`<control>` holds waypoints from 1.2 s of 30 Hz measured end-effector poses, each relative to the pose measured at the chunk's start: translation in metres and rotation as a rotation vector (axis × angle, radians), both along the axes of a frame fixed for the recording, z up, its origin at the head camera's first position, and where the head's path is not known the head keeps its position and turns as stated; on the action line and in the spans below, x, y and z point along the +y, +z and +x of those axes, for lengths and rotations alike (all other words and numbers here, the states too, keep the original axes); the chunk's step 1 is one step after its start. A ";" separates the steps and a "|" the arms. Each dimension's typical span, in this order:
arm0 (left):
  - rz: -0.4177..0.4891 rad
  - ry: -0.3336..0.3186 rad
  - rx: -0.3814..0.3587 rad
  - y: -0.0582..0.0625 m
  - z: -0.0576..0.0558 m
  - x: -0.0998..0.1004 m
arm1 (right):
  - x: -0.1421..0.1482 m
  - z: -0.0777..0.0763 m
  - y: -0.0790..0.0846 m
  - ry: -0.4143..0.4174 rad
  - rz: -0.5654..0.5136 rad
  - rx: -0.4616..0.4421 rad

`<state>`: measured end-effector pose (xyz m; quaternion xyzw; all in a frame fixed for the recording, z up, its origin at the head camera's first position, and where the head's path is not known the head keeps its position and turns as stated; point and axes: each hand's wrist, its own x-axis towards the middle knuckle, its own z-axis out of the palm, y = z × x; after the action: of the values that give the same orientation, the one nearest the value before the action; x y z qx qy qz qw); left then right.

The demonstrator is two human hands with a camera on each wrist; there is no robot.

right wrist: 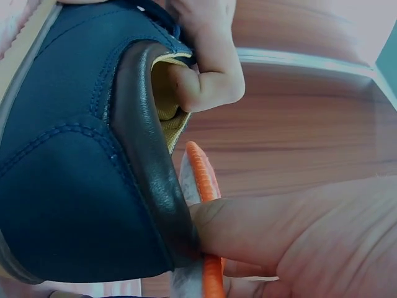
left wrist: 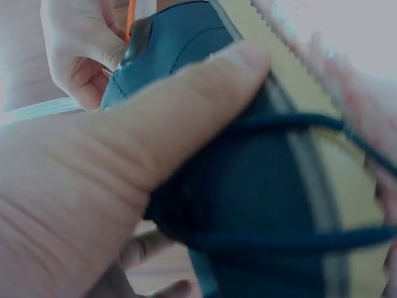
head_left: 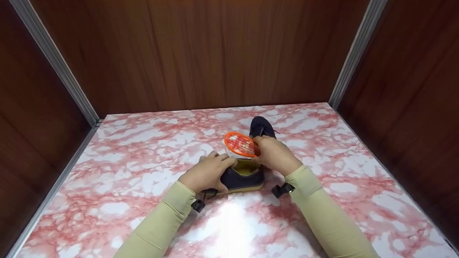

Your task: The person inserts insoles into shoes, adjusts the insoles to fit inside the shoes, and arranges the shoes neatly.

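Note:
A dark blue shoe [head_left: 244,182] with a tan sole and yellow lining lies sideways before me, toe to the left. My left hand [head_left: 209,172] grips its front part; in the left wrist view the thumb presses along the upper [left wrist: 242,180] beside loose laces. My right hand [head_left: 277,154] pinches a flat oval pad [head_left: 239,144] with an orange rim and a red-and-white patterned face. It is held above the shoe's opening. In the right wrist view the pad [right wrist: 201,171] stands edge-on beside the dark heel collar [right wrist: 149,155], and a left finger reaches into the opening.
A second dark shoe [head_left: 261,125] with laces lies behind my right hand, partly hidden by it. The pink-and-white marbled tabletop [head_left: 125,179] is bounded by brown wood-grain panels [head_left: 215,53] at the back and both sides, with metal corner strips.

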<state>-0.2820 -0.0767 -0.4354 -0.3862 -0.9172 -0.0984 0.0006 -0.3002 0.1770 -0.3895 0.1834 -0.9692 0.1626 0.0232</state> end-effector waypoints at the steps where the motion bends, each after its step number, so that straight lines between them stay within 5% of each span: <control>1: 0.008 0.000 -0.014 0.001 -0.001 -0.002 | 0.000 0.000 0.000 0.003 0.002 -0.001; 7: 0.081 -0.028 -0.094 0.008 -0.004 -0.010 | -0.001 0.003 0.000 -0.005 0.009 0.009; 16: 0.101 -0.017 -0.004 0.007 -0.005 -0.008 | 0.009 0.005 0.007 0.061 -0.005 0.037; 28: 0.115 0.016 0.027 0.003 -0.002 -0.010 | 0.036 0.010 0.027 0.163 0.041 -0.047; 36: 0.108 0.010 0.031 0.002 -0.003 -0.008 | 0.032 0.011 0.025 0.063 0.031 -0.156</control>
<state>-0.2852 -0.0850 -0.4336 -0.3827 -0.9122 -0.1416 0.0360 -0.2890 0.2092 -0.3645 0.2011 -0.9642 0.1617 -0.0601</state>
